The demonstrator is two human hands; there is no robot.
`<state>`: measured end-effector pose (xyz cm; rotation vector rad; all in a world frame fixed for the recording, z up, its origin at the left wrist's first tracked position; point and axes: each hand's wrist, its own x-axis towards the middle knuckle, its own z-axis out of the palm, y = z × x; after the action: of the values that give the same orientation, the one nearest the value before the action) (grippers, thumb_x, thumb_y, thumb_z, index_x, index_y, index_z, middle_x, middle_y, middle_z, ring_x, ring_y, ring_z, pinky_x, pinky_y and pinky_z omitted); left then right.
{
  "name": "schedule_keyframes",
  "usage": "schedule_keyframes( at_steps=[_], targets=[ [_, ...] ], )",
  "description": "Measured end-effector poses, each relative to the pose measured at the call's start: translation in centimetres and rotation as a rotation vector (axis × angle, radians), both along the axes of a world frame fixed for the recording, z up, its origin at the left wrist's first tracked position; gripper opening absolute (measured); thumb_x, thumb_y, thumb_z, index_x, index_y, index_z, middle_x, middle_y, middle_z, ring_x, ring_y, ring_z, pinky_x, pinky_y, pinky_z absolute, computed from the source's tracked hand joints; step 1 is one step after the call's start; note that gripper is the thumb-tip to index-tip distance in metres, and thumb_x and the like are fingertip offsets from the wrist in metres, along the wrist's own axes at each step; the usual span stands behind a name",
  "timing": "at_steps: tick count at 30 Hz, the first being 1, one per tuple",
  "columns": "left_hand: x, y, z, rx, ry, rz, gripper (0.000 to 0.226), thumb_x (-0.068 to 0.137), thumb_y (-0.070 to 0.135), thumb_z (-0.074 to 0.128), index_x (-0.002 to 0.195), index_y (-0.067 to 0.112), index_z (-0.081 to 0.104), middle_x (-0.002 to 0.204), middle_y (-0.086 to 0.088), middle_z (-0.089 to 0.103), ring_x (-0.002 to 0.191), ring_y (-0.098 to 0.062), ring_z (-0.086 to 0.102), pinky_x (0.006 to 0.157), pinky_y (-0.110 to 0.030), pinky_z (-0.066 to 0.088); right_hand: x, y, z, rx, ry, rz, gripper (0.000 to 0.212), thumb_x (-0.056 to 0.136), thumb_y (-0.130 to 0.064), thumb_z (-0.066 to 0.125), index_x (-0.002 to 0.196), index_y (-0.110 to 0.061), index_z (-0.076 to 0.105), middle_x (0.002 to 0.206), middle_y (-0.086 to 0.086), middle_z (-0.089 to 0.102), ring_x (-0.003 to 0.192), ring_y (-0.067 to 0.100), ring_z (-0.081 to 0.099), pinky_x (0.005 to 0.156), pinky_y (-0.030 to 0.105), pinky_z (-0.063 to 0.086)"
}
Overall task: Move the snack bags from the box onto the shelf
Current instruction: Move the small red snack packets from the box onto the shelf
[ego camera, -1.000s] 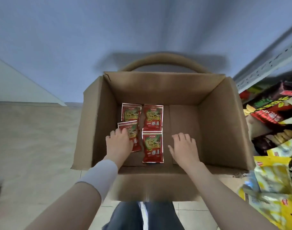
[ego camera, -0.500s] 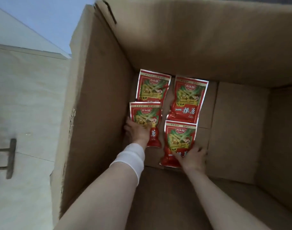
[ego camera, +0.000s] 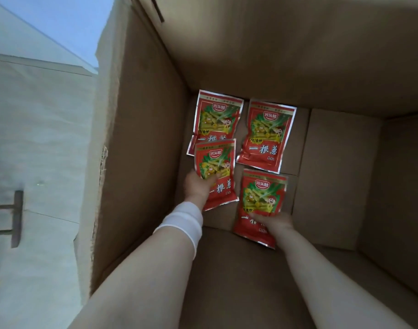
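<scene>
Forearms reach into the cardboard box (ego camera: 141, 138) from 6 o'clock. The right hand (ego camera: 274, 223) covers the near-right snack bag (ego camera: 262, 195); whether its fingers pinch cannot be told. At its 10 o'clock, the left hand (ego camera: 196, 187) pinches the near-left bag (ego camera: 215, 162), thumb on the front. Toward 12 o'clock, the far-left bag (ego camera: 215, 117) and far-right bag (ego camera: 267, 134) lie on the box floor.

The four snack bags (ego camera: 267, 134) are red, with a green and yellow picture, white letters and silver edges. The cardboard box (ego camera: 141, 115) is plain brown. The wristband (ego camera: 182, 222) is white, and the floor (ego camera: 37, 138) at the left is pale beige.
</scene>
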<state>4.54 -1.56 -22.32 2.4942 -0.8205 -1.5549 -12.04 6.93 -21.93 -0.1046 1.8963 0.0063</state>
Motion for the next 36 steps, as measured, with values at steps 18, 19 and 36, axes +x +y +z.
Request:
schedule_keyframes(
  at_steps=[18, 19, 36],
  targets=[
    [-1.2, 2.0, 26.1, -0.516, 0.467, -0.123, 0.029, 0.083, 0.028, 0.067, 0.109, 0.023, 0.055, 0.105, 0.005, 0.065, 0.096, -0.013, 0.065, 0.083, -0.031, 0.053, -3.7, 6.5, 23.4, -0.587, -0.058, -0.291, 0.044, 0.074, -0.020, 0.077, 0.113, -0.016, 0.057, 0.115, 0.006, 0.065, 0.103, 0.024, 0.062, 0.096, 0.043, 0.048],
    [-1.5, 2.5, 27.8, -0.550, 0.494, -0.158, 0.028, 0.083, 0.027, 0.067, 0.108, 0.023, 0.055, 0.104, 0.005, 0.065, 0.093, -0.011, 0.065, 0.082, -0.031, 0.054, -3.5, 7.8, 24.7, -0.630, -0.009, -0.307, 0.044, 0.074, -0.024, 0.077, 0.113, -0.018, 0.057, 0.112, 0.004, 0.065, 0.103, 0.023, 0.062, 0.095, 0.044, 0.048],
    [-14.1, 27.3, 50.5, -0.749, 1.074, -0.784, 0.017, 0.083, 0.021, 0.068, 0.078, 0.033, 0.057, 0.060, 0.023, 0.066, 0.057, 0.008, 0.064, 0.048, -0.007, 0.047, -3.4, 39.4, 45.4, -1.136, 0.730, -0.938, 0.013, 0.075, -0.018, 0.076, 0.083, -0.020, 0.066, 0.082, -0.003, 0.070, 0.074, 0.011, 0.067, 0.060, 0.015, 0.053]
  ],
)
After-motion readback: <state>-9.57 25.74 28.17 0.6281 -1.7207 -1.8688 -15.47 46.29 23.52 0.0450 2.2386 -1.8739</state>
